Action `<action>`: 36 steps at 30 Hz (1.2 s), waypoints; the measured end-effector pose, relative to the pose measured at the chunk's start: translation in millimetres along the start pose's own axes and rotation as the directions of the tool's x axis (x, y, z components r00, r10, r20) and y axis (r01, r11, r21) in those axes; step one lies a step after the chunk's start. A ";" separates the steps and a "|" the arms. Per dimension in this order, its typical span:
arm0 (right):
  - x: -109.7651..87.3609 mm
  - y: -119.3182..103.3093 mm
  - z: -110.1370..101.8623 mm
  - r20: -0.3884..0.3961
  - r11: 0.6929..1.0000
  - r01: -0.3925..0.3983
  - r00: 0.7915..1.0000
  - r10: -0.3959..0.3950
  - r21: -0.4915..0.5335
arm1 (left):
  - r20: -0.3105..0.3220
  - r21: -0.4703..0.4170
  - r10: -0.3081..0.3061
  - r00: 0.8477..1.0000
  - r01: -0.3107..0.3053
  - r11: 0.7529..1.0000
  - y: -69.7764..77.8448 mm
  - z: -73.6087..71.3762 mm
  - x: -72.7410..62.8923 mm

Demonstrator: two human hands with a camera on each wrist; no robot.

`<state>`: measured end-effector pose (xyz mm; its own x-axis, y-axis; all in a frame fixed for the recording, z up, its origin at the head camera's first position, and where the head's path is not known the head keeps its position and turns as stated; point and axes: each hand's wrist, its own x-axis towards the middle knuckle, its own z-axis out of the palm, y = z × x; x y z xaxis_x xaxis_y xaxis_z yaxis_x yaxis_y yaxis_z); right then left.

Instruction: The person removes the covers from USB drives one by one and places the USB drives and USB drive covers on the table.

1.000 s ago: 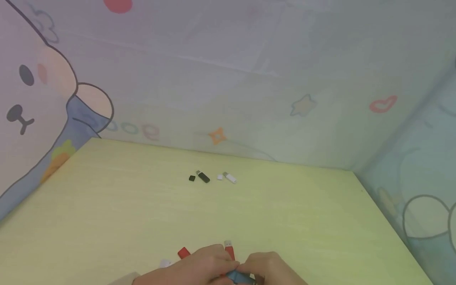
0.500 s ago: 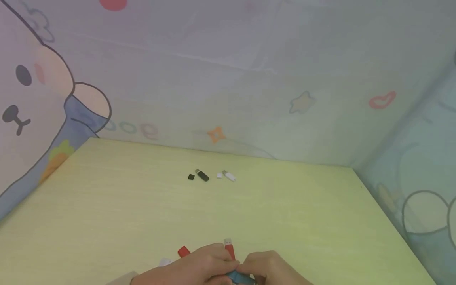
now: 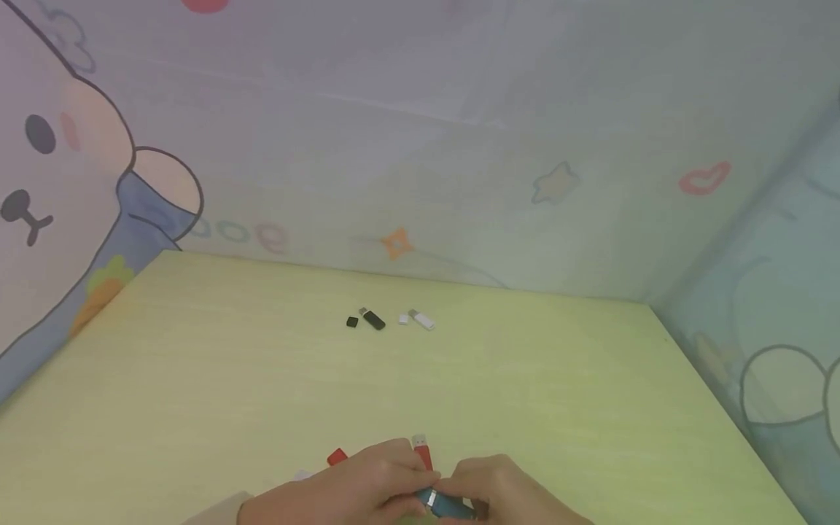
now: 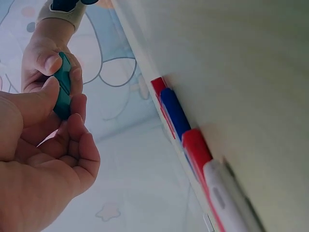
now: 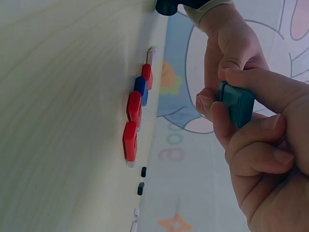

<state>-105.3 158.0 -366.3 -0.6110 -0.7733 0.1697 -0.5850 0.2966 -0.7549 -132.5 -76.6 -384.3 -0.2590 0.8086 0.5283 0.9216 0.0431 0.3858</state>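
Both hands meet over the near part of the table around a teal-blue USB flash drive (image 3: 454,506). My left hand (image 3: 367,477) pinches its short end, which looks like a cap, between thumb and fingers. On the longer part, my right hand (image 3: 508,485) has thumb and fingertips closed. A silvery strip shows between the two parts in the head view. In the right wrist view the teal drive (image 5: 240,104) has a thin dark seam near the far hand. Just beyond the hands lies a red flash drive (image 3: 423,458) with its metal plug bare.
A red piece (image 3: 337,457) and a white piece (image 3: 303,475) peek out beside the left hand. In the left wrist view a blue drive (image 4: 175,111) lies among red ones and a white one (image 4: 223,193). Farther back lie uncapped black (image 3: 374,319) and white (image 3: 422,319) drives, caps beside them.
The silvery strip has come into sight between the two parts of the teal drive. Both hands stay almost in place; the whole head view has shifted slightly.
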 end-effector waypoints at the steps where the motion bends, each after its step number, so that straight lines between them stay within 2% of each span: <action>1: 0.3 -0.7 -0.9 0.004 1.000 -0.020 1.000 0.020 0.000 | 0.005 0.019 -0.002 1.000 0.002 1.000 0.0 -0.8 0.4; 4: 1.9 -2.9 -4.2 0.009 0.998 -0.068 0.998 0.069 -0.015 | 0.013 0.060 -0.026 1.000 0.025 0.998 1.0 -3.6 1.9; 7: 3.9 -4.3 -7.3 0.012 0.995 -0.076 0.997 0.077 -0.061 | 0.017 0.112 -0.045 0.999 0.043 0.993 2.5 -8.0 4.4; 13: 6.4 -8.6 -15.3 -0.020 0.981 -0.136 0.991 0.135 -0.138 | 0.053 0.165 -0.104 0.993 0.094 0.982 3.2 -21.6 12.7; 16: 7.7 -10.3 -20.8 -0.036 0.970 -0.185 0.983 0.182 -0.155 | 0.085 0.156 -0.169 0.982 0.154 0.976 2.0 -30.1 16.8; 19: 9.1 -9.3 -26.4 -0.065 0.962 -0.179 0.983 0.169 -0.204 | 0.115 0.142 -0.227 0.967 0.210 0.967 0.2 -38.0 20.9; 23: 11.1 -7.6 -35.5 -0.122 0.948 -0.175 0.982 0.147 -0.264 | 0.133 0.136 -0.269 0.954 0.252 0.958 -5.1 -46.5 27.2; 25: 12.6 -7.7 -41.3 -0.141 0.939 -0.215 0.973 0.183 -0.269 | 0.134 0.130 -0.286 0.949 0.269 0.954 -8.6 -50.6 30.3; 29: 16.0 -6.9 -52.8 -0.181 0.927 -0.257 0.960 0.213 -0.273 | 0.148 0.143 -0.350 0.925 0.330 0.933 -14.1 -59.4 37.4; 32: 18.7 -4.7 -60.5 -0.202 0.928 -0.252 0.959 0.201 -0.274 | 0.140 0.175 -0.368 0.919 0.343 0.923 -18.3 -63.8 42.6; 36: 23.2 -1.0 -70.4 -0.228 0.923 -0.253 0.955 0.191 -0.289 | 0.124 0.199 -0.376 0.918 0.348 0.916 -25.2 -67.9 49.7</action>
<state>-156.5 179.2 -317.0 -0.8166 -0.5537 0.1629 -0.5395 0.6320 -0.5564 -188.2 -77.4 -316.5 -0.5484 0.7990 0.2465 0.8116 0.4376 0.3871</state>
